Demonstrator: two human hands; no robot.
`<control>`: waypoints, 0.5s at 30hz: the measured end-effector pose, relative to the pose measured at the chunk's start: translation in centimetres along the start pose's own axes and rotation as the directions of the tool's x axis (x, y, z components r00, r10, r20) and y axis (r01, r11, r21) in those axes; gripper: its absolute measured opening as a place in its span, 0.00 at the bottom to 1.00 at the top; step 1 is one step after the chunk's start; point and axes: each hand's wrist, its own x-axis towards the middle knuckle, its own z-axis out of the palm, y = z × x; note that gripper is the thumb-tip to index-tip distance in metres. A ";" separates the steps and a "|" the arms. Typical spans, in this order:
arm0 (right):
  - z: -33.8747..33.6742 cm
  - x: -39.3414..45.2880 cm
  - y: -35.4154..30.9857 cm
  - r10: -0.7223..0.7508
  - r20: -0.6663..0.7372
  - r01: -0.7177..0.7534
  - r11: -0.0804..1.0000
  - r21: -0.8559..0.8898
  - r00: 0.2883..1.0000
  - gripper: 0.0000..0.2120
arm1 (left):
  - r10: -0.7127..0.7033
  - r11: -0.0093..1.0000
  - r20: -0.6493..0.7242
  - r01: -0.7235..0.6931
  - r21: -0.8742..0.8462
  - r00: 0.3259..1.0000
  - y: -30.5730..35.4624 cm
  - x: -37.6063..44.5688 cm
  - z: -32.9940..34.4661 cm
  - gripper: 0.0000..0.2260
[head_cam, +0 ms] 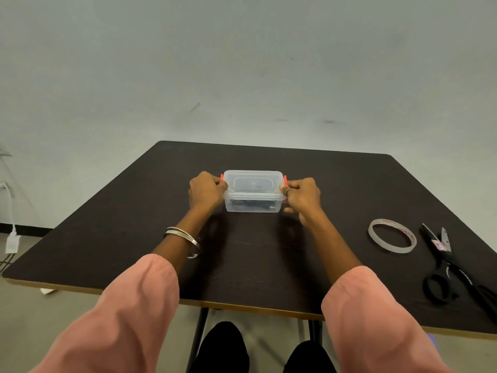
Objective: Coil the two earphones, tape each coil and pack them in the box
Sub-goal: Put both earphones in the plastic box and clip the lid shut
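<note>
Head view, looking down over two pink sleeves (pixel 139 297) onto a dark tabletop (pixel 255 251). Clear plastic box (pixel 254 203) near the middle, a little toward the far edge, lid (pixel 252 181) on top. Long axis running left to right, long side facing the person, short ends under the hands. Dark shapes dimly visible through the front wall, lying low inside; too blurred to say whether coiled earphones. Orange clip (pixel 222 176) standing up at the left end, another orange clip (pixel 285 180) at the right end.

Left hand (pixel 205 191) curled against the left end of the box, fingers gripping at the lid's rim beside the clip. Right hand (pixel 302 196) likewise curled at the right end, thumb and ringed finger pinching the rim by the clip, remaining fingers folded loosely below. Metal bangles (pixel 185 238) on the left wrist.

Roll of clear tape (pixel 392 236) flat on the tabletop well to the right of the box, scissors (pixel 446 262) just beside it farther right, blades pointing away, handles toward the near edge and close to the right border. Bare tabletop all round the box: wide stretch to the left, open strip behind up to the far edge, broad band in front between the forearms. Pale wall (pixel 242 63) beyond.
</note>
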 end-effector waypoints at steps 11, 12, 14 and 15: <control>-4.9 1.3 -0.2 0.088 -0.122 -0.061 0.976 0.210 0.989 0.04 | -0.152 0.702 0.440 0.410 -0.582 0.885 5.7 -1.8 1.4 0.16; -6.4 2.0 0.0 0.088 -0.160 -0.052 0.975 0.216 0.983 0.05 | -0.121 0.654 0.489 0.440 -0.615 0.864 6.7 -2.1 2.1 0.16; -9.5 3.6 0.6 0.093 -0.230 -0.039 0.973 0.229 0.969 0.12 | -0.064 0.559 0.582 0.512 -0.653 0.811 8.6 -2.6 3.7 0.20; -11.2 4.4 1.0 0.094 -0.260 -0.033 0.973 0.230 0.961 0.14 | -0.034 0.519 0.628 0.551 -0.654 0.777 9.6 -2.9 4.8 0.24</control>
